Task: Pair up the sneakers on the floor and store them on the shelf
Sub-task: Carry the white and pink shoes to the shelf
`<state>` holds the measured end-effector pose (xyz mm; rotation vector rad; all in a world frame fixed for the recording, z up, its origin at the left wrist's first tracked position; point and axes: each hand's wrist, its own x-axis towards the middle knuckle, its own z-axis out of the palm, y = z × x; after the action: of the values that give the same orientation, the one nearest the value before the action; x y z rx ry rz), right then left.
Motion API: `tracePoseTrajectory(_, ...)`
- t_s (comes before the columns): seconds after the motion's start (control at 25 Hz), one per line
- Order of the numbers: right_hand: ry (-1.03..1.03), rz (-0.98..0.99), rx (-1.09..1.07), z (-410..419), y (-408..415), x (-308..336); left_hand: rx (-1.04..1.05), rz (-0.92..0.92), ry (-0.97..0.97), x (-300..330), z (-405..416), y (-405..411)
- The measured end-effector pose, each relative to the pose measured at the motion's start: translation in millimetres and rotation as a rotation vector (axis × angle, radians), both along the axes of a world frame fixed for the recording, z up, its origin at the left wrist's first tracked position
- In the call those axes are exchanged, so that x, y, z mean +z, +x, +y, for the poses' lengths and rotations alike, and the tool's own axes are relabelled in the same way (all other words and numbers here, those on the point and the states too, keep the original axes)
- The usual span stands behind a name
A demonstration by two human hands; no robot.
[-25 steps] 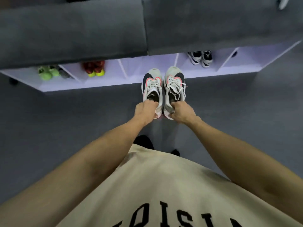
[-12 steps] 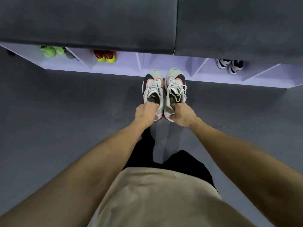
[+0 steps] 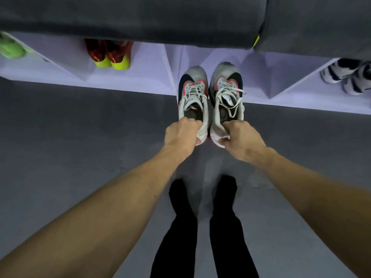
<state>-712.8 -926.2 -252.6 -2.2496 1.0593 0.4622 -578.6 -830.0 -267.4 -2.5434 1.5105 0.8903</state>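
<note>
With the left hand [image 3: 181, 135] gripping the left sneaker's [image 3: 193, 97] heel and the right hand [image 3: 240, 138] the right sneaker's [image 3: 227, 93], slide both level, toes first, into the empty shelf compartment [image 3: 224, 57] ahead.

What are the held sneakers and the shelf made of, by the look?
Sneakers: seemingly knit or mesh fabric uppers, matte, with woven cloth laces; soles hidden. Shelf: smooth, flat, pale panels with crisp edges, likely laminated board or plastic; cannot tell which.

Matt mesh-like fabric uppers with white cloth laces on held sneakers [image 3: 210, 93]. Glossy red uppers, shiny yellow toes on pair [image 3: 109, 54] upper left. Smooth matt pale shelf [image 3: 140, 75]. Grey floor [image 3: 80, 127] matt, finely textured. Dark grey cushion [image 3: 140, 17] cloth-like, dull.
</note>
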Motion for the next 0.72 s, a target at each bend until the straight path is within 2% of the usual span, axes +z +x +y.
tracePoseTrajectory(0.2,-0.091,-0.038,0.021,-52.8,31.5,-137.4,-0.018,-0.096,-0.096,-132.8,-54.9,34.5)
tracePoseTrajectory(0.36,-0.195,-0.131,0.040,-96.5,68.7,-221.4,-0.004,-0.102,-0.217,-212.3,-99.0,69.8)
tracePoseTrajectory(0.56,-0.289,-0.165,0.071,-140.8,114.4,-275.6,-0.038,-0.233,-0.266,-265.7,-147.3,113.9)
tracePoseTrajectory(0.72,-0.333,-0.165,0.105,-180.8,149.8,-289.5,0.024,-0.246,-0.290,-280.2,-189.9,144.8)
